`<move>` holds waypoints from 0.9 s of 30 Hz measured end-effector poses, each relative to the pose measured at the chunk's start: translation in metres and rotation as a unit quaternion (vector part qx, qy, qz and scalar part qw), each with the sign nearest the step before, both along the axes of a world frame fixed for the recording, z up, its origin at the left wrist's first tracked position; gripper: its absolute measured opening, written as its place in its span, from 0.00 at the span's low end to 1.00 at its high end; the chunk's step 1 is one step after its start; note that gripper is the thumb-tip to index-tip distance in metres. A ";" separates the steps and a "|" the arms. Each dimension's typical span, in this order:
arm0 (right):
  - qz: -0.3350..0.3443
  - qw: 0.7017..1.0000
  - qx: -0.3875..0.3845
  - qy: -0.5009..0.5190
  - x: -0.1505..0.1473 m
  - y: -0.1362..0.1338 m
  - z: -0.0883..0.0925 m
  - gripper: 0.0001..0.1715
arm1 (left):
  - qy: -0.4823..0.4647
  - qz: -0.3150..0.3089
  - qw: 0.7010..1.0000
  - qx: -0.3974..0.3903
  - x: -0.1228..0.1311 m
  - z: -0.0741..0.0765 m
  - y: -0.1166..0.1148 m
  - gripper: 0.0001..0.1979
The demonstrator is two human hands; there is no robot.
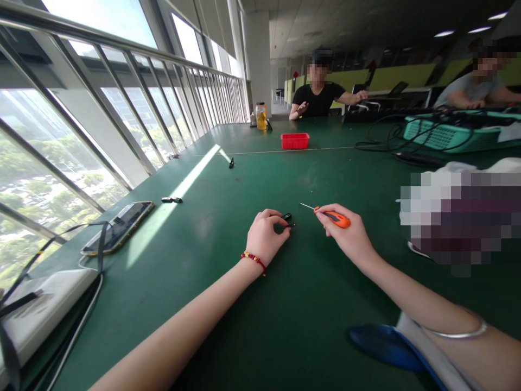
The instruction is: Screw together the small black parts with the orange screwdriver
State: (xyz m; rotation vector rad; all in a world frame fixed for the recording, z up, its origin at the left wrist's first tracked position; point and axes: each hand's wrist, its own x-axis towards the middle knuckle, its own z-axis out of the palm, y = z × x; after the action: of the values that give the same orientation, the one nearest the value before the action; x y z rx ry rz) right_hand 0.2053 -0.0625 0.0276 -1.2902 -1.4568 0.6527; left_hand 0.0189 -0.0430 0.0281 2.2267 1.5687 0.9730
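My left hand (265,234) rests on the green table (228,271) with its fingers curled around a small black part (287,218); a red bead bracelet sits on that wrist. My right hand (345,233) grips an orange-handled screwdriver (331,216), whose thin metal shaft points left toward the black part and stops a short way from it. Both forearms reach in from the near edge.
A phone (118,227) lies at the left near a white device with black straps (36,309). Small black pieces (171,200) (231,162), a red tray (294,140) and a jar (261,116) sit farther off. Cables and a teal basket (443,136) are right. Two people sit at the far side.
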 end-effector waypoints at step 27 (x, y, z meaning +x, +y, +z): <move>0.016 1.000 -0.024 -0.009 -0.001 0.001 0.000 0.12 | 0.034 -0.080 0.996 0.024 -0.017 -0.008 0.030 0.04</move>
State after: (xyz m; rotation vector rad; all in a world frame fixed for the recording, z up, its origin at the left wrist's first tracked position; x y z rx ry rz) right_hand 0.2046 -0.0619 0.0277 -1.3154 -1.4859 0.7033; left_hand 0.0020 -0.0128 0.0201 2.3987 1.3819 0.9062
